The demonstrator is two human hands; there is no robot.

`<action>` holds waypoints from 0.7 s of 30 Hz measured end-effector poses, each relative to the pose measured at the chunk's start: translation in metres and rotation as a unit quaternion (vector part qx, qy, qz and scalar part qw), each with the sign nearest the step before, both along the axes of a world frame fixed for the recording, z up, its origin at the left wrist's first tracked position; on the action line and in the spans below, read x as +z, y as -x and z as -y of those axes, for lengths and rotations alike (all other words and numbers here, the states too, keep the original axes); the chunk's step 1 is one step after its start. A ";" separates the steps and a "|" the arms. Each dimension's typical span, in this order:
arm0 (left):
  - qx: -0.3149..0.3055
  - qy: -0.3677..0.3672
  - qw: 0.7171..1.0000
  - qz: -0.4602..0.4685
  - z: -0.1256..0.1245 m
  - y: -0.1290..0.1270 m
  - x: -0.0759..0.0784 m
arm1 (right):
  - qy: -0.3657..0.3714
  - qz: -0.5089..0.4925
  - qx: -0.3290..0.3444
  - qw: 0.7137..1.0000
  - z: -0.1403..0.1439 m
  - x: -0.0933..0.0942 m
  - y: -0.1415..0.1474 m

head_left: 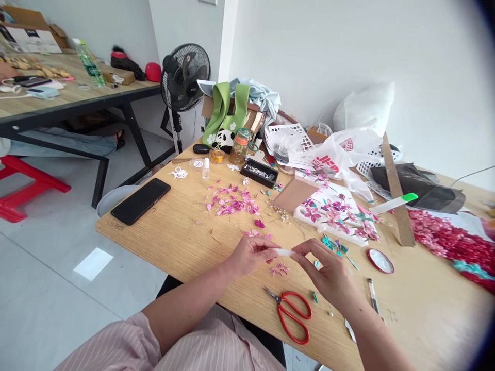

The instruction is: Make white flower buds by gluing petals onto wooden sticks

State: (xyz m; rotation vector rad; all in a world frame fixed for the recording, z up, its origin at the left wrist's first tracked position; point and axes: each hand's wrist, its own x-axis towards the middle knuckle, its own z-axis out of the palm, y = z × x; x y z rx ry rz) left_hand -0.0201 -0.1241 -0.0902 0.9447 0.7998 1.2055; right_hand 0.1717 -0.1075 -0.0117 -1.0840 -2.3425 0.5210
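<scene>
A small white strip (pixel 284 252) is stretched between my hands above the front of the wooden table. One end is pinched in the fingers of my left hand (pixel 250 254), the other in the fingers of my right hand (pixel 324 266). Below the strip lie several small pink flower pieces (pixel 279 269). Red-handled scissors (pixel 292 314) rest nearer to me with their blades pointing away to the left. Beyond my left hand are loose pink petals (pixel 235 201). Teal and purple pieces (pixel 335 246) lie just past my right hand.
At the left edge lies a black phone (pixel 141 201). Finished-looking pink flowers (pixel 336 214) rest on a white foam block. A black tray (pixel 259 172), a glass jar (pixel 240 146) and plastic bags (pixel 340 149) stand farther back. To the right are a round lid (pixel 380 260) and a pen (pixel 373 294).
</scene>
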 end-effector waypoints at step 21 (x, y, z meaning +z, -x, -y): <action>0.004 0.010 1.000 -0.004 0.000 -0.003 0.000 | -0.048 0.095 0.019 0.994 0.002 0.005 -0.005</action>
